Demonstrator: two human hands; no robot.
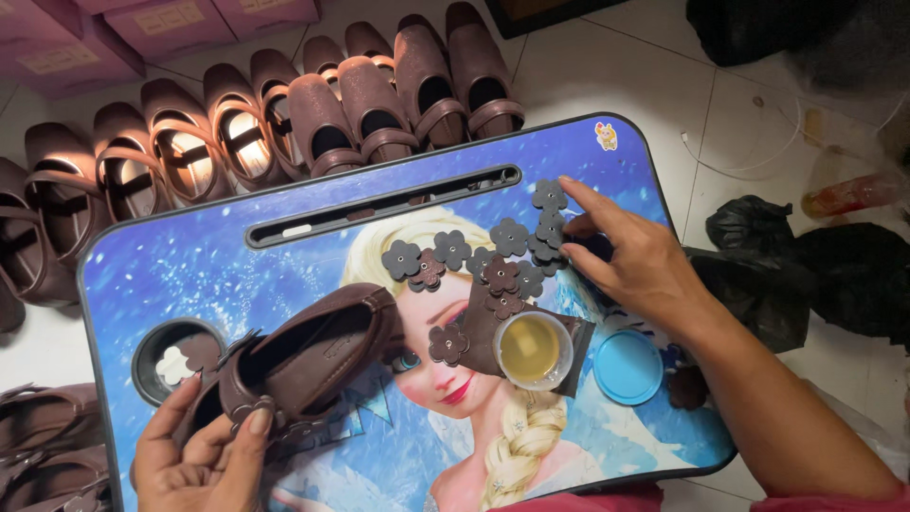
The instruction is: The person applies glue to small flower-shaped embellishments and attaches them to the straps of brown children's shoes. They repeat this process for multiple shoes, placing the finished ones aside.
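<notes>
My left hand (204, 455) grips a small dark brown shoe (313, 356) by its heel end, holding it over the left part of a blue lap tray (190, 270) printed with a cartoon figure. My right hand (630, 256) reaches over the tray's right side, fingers spread, fingertips touching grey flower-shaped cutouts (545, 232). More flower cutouts, grey and brown (455, 261), lie scattered in the tray's middle. A small open tub of yellowish glue (533, 349) stands on a brown scrap, with its blue lid (627, 368) beside it.
Several brown shoes (284, 114) are lined up on the tiled floor behind the tray, and more lie at the lower left (43, 436). Pink boxes (142, 24) sit at the top left. Black plastic bags (815, 265) lie to the right. The tray's round cup hole (152, 346) holds cutouts.
</notes>
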